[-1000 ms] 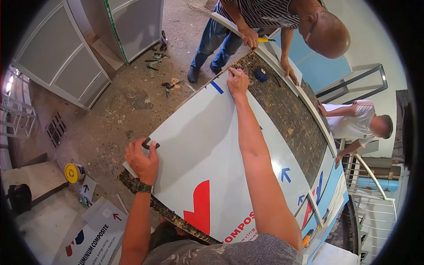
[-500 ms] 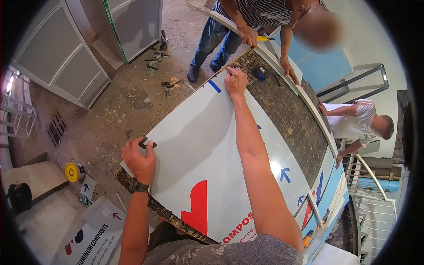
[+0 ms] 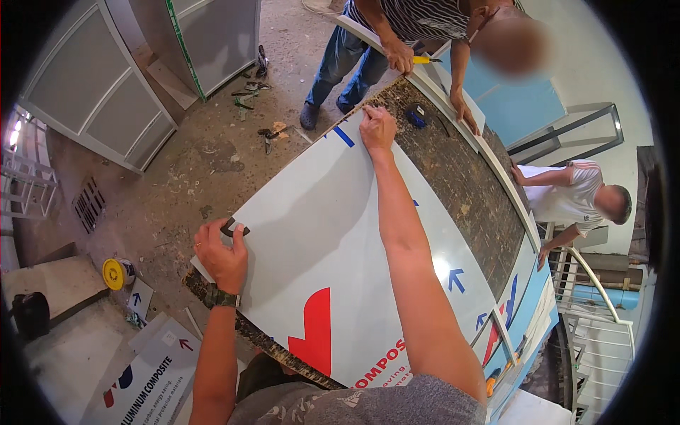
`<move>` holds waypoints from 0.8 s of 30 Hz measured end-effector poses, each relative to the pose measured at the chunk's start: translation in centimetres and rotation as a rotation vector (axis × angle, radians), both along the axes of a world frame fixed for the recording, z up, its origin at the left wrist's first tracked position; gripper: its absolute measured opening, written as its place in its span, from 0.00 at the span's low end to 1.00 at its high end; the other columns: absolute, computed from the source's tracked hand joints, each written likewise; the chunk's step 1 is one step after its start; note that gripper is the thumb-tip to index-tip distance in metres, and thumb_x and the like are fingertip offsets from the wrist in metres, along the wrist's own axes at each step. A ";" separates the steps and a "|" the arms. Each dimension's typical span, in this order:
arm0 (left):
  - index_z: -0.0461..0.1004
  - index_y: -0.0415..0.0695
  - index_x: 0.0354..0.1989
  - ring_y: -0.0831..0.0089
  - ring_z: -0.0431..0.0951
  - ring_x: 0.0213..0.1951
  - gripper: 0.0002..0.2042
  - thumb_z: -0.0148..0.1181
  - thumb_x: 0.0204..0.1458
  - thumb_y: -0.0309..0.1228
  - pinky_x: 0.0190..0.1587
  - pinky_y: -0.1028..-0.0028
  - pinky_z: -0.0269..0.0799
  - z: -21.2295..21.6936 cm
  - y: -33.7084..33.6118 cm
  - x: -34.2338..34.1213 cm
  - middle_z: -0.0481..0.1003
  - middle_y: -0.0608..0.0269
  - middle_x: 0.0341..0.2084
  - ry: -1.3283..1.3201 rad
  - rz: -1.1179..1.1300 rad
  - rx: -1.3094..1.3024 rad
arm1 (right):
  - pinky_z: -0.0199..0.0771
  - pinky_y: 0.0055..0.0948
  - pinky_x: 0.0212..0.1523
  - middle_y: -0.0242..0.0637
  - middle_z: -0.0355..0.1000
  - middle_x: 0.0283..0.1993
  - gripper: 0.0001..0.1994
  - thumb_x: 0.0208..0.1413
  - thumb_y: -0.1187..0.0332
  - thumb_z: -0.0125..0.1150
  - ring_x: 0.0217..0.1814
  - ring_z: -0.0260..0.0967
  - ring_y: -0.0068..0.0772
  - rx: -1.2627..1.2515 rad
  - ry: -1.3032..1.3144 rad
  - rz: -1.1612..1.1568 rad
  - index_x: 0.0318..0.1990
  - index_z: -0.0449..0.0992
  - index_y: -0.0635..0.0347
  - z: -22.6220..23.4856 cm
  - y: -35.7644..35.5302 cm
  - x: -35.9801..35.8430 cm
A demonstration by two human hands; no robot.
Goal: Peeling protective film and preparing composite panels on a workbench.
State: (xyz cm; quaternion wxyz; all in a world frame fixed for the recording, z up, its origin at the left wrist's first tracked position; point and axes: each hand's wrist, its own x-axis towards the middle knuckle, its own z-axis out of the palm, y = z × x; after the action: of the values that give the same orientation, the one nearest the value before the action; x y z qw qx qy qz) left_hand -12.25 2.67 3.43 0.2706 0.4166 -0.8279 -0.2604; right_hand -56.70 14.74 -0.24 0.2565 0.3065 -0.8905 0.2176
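A large white panel [image 3: 319,234] with a protective film, printed with a red shape and small blue arrows, lies flat on a rough, dark worktable [image 3: 460,177] in the middle of the view. The left hand [image 3: 222,253] rests on the panel's edge at 9 o'clock. Its fingers are curled together around a small dark object [image 3: 234,228], pressed against the edge. The right hand [image 3: 377,127], with the arm stretched far out, sits on the far corner of the panel at 12 o'clock. Its fingers are bent and pinched down on the corner; I cannot tell if something is between them.

At 12 o'clock, beyond the table, another person [image 3: 397,28] in a striped shirt leans over a long pale strip [image 3: 453,113] and holds a yellow tool [image 3: 423,60]. A second person [image 3: 574,198] in a white shirt bends at 3 o'clock. On the concrete floor [image 3: 177,163] at 8 o'clock lies a yellow tape roll [image 3: 113,273], near some printed panel offcuts [image 3: 152,372]. Grey framed panels [image 3: 92,99] lean at 10 o'clock.
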 end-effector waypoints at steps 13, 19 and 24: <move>0.80 0.46 0.45 0.58 0.75 0.43 0.12 0.70 0.54 0.33 0.51 0.63 0.68 -0.2 0.0 -0.1 0.79 0.61 0.41 0.012 0.010 -0.018 | 0.76 0.44 0.36 0.41 0.79 0.35 0.08 0.59 0.69 0.62 0.33 0.76 0.50 -0.076 -0.021 0.009 0.39 0.88 0.55 0.2 0.0 0.3; 0.80 0.45 0.45 0.58 0.75 0.43 0.12 0.70 0.54 0.34 0.51 0.62 0.68 -0.1 0.1 -0.2 0.79 0.61 0.41 0.008 0.008 -0.014 | 0.76 0.43 0.37 0.41 0.79 0.34 0.08 0.60 0.69 0.62 0.34 0.76 0.50 -0.057 -0.027 0.003 0.39 0.87 0.54 0.2 0.1 0.0; 0.80 0.45 0.45 0.58 0.75 0.43 0.13 0.70 0.54 0.34 0.51 0.62 0.68 -0.4 0.0 -0.1 0.79 0.60 0.41 0.003 0.009 -0.030 | 0.76 0.43 0.36 0.41 0.79 0.35 0.08 0.60 0.69 0.62 0.34 0.76 0.50 -0.110 -0.006 0.035 0.39 0.87 0.54 0.2 0.1 0.3</move>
State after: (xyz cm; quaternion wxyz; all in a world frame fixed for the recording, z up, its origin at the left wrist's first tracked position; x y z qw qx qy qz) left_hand -12.32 2.68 3.08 0.2790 0.4159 -0.8294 -0.2474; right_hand -56.43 14.79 -0.08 0.2664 0.3072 -0.8724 0.2714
